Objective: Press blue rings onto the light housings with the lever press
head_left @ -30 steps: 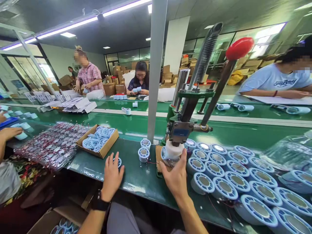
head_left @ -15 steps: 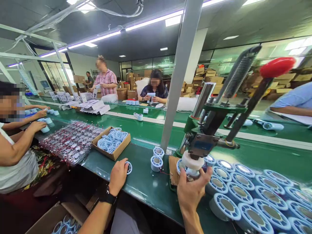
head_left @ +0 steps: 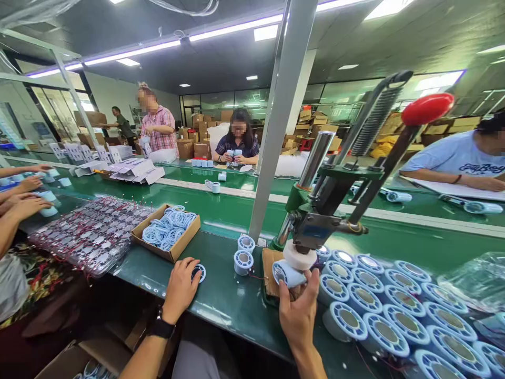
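Observation:
My right hand (head_left: 300,310) has its thumb and fingers around a light-blue round housing (head_left: 291,273). That housing is tilted on its side, its slotted face turned left, over the wooden base board (head_left: 270,271) of a hand press. The white press head (head_left: 299,256) is just above it; whether they touch I cannot tell. My left hand (head_left: 181,289), with a black band on the wrist, rests on the green table, fingers curled over the edge of a light-blue slotted ring (head_left: 201,272). Its fingertips are partly hidden.
Finished-looking housings (head_left: 371,300) crowd the right side, and two more (head_left: 243,262) stand left of the press. A carton (head_left: 168,247) holds light-blue rings. The press lever has a red knob (head_left: 428,109). A grey post (head_left: 276,131) rises behind. Co-workers sit left and across.
The housing in my right hand has tipped onto its side and come leftward from under the press head. My left hand has flattened over the ring. The view has turned slightly right.

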The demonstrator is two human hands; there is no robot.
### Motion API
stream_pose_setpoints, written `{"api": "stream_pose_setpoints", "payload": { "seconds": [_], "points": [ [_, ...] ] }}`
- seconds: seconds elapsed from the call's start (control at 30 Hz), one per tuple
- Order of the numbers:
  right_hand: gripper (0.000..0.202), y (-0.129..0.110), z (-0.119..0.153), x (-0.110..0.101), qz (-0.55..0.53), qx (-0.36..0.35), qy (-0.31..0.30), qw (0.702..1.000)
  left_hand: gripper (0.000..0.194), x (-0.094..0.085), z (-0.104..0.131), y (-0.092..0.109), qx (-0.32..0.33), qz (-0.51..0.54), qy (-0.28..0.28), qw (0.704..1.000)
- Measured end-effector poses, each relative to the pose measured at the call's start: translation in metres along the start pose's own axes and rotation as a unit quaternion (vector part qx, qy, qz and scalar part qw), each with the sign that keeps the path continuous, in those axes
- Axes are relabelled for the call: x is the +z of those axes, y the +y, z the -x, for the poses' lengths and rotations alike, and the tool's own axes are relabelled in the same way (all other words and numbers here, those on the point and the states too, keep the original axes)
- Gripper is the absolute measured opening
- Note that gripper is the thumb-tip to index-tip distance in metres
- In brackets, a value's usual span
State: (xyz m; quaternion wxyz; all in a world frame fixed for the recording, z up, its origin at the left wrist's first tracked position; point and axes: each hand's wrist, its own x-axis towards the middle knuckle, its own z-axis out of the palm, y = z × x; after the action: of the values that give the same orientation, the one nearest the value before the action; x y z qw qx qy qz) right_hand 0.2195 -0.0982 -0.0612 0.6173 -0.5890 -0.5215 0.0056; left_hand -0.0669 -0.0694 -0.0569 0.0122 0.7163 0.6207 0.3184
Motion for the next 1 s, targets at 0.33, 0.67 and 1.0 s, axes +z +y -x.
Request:
{"api": "stream_pose_setpoints", "payload": {
  "seconds": [0.33,0.67,1.0],
  "points": [
    [0.031,-0.085,0.035,0.046,-0.093,0.030,-0.285,0.953,0.044,-0.013,-0.002,0.035,0.019,0.177,-0.006,0.984],
    [0.042,-0.118,-0.009,0.052,0.074,0.010,-0.382,0.921,0.062,-0.002,-0.036,0.041,0.088,0.150,-0.086,0.981],
    [0.051,-0.102,-0.076,0.079,0.235,0.073,-0.367,0.897,0.072,0.014,-0.098,0.076,0.125,0.049,-0.161,0.978]
  ]
}}
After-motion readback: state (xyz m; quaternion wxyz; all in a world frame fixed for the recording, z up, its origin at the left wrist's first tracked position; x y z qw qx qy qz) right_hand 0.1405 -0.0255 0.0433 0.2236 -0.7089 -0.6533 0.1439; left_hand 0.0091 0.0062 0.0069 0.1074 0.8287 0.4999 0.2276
